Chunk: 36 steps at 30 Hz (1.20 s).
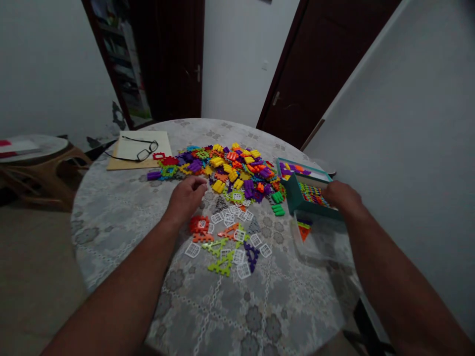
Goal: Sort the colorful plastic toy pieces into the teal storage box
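A heap of coloured plastic building pieces lies on the round table. Closer to me are flat white window pieces, green triangles and a red piece. My left hand reaches over the table to the near left edge of the heap, its fingers curled downward; whether they hold a piece is hidden. My right hand rests on the teal toy box at the right, fingers bent over its edge.
A clear plastic tub with a few pieces sits below the teal box. Glasses lie on a beige pad at the far left. A side table stands left. Dark doors and a white wall are behind.
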Tool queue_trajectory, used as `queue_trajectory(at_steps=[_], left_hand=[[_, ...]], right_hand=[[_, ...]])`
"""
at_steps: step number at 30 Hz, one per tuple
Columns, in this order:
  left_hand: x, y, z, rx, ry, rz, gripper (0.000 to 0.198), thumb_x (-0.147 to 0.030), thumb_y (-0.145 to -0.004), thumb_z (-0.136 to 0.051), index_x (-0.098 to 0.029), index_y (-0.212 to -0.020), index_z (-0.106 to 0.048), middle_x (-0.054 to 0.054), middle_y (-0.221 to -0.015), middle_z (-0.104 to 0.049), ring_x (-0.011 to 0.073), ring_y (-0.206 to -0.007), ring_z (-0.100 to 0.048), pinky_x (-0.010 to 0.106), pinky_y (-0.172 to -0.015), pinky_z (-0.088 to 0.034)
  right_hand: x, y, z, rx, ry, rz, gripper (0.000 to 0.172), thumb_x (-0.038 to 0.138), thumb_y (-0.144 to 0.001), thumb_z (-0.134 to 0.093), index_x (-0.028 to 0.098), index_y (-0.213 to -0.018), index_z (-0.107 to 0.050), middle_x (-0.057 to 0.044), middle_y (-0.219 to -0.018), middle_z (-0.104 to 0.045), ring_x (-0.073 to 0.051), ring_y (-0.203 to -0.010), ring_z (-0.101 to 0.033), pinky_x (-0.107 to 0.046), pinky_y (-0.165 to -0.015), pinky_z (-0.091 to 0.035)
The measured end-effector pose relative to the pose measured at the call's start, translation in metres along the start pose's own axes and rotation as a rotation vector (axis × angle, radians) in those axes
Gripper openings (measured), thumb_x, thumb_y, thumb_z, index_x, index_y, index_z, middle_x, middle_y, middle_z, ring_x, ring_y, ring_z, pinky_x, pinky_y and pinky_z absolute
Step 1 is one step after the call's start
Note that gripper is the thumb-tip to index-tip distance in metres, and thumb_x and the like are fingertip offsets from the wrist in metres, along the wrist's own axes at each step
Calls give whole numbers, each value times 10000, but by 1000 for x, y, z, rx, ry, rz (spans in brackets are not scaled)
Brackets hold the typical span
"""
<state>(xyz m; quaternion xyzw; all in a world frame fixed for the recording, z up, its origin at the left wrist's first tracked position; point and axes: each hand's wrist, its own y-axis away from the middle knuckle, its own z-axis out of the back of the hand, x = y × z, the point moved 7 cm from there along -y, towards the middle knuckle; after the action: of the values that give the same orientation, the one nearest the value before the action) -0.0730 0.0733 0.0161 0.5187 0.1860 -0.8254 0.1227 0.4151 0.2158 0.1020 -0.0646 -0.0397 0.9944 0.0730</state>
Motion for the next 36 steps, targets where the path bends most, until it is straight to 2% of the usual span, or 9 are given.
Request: queue_trajectory(at_steps=[2, 5, 9, 13, 17, 21, 25, 32, 36], left_hand=[[-5, 2, -5, 19, -85, -76, 206, -395, -886, -636, -244, -981, -739, 45, -913, -764, 231, -839, -702, 348, -762, -550], [-10, 8, -16, 82, -180, -164, 224, -380, -935, -612, -233, -1023, -756, 56, -933, -773, 245, -862, -708, 378, -831, -541], [-13, 16, -34, 174, -306, -322, 282, -315, -963, -584, -189, -1134, -770, 108, -1041, -785, 277, -949, -723, 415, -923, -547], [-6, 19, -48, 238, -379, -416, 335, -274, -976, -582, -202, -1256, -751, 107, -1115, -786, 258, -1020, -728, 400, -990, -562], [0, 20, -54, 262, -424, -436, 356, -255, -967, -610, -208, -1293, -745, 115, -1177, -787, 263, -1081, -724, 412, -1041, -560], [2, 20, -56, 290, -443, -425, 375, -244, -960, -630, -205, -1316, -741, 132, -1239, -777, 284, -1140, -725, 429, -1081, -548], [-1, 24, -59, 335, -422, -457, 395, -257, -964, -651, -206, -1350, -723, 142, -1278, -759, 297, -1177, -720, 455, -1101, -545], [-9, 35, -66, 398, -326, -582, 374, -262, -979, -666, -227, -1349, -707, 130, -1299, -741, 291, -1248, -690, 445, -1118, -531], [-11, 34, -67, 438, -372, -546, 228, -261, -998, -619, -216, -1192, -731, 109, -1181, -753, 268, -1104, -706, 401, -1002, -549]], right_hand=[[31, 26, 7, -26, -18, 115, 319, 269, -1028, -536, 110, -1067, -810, -262, -1136, -787, -341, -1039, -777, -373, -843, -547], [99, 79, 10, -81, -203, 405, 323, 298, -1064, -510, 193, -1206, -781, -172, -1169, -797, -308, -1085, -753, -363, -906, -538], [183, 133, -13, -80, -421, 654, 338, 260, -1025, -612, 182, -1334, -721, -184, -1332, -742, -324, -1215, -692, -430, -1048, -522], [230, 147, -45, -185, -499, 747, 451, 231, -990, -651, 144, -1432, -659, -221, -1516, -617, -359, -1422, -533, -513, -1194, -434], [248, 145, -67, -259, -507, 753, 485, 294, -978, -689, 188, -1450, -647, -179, -1540, -599, -388, -1496, -410, -564, -1225, -373], [253, 142, -75, -272, -521, 743, 227, 308, -1005, -652, 191, -1185, -726, -163, -1274, -695, -348, -1288, -516, -493, -1133, -431], [251, 144, -77, -261, -520, 786, 145, 241, -1008, -598, 172, -1053, -718, -156, -1118, -703, -322, -1176, -545, -450, -1073, -442], [255, 161, -75, -182, -604, 986, 172, 213, -1039, -575, 157, -1102, -725, -142, -1101, -726, -281, -1094, -600, -405, -1012, -455], [256, 164, -71, -113, -775, 996, 213, 276, -1103, -547, 181, -1161, -728, -119, -1111, -757, -247, -1050, -647, -373, -983, -475]])
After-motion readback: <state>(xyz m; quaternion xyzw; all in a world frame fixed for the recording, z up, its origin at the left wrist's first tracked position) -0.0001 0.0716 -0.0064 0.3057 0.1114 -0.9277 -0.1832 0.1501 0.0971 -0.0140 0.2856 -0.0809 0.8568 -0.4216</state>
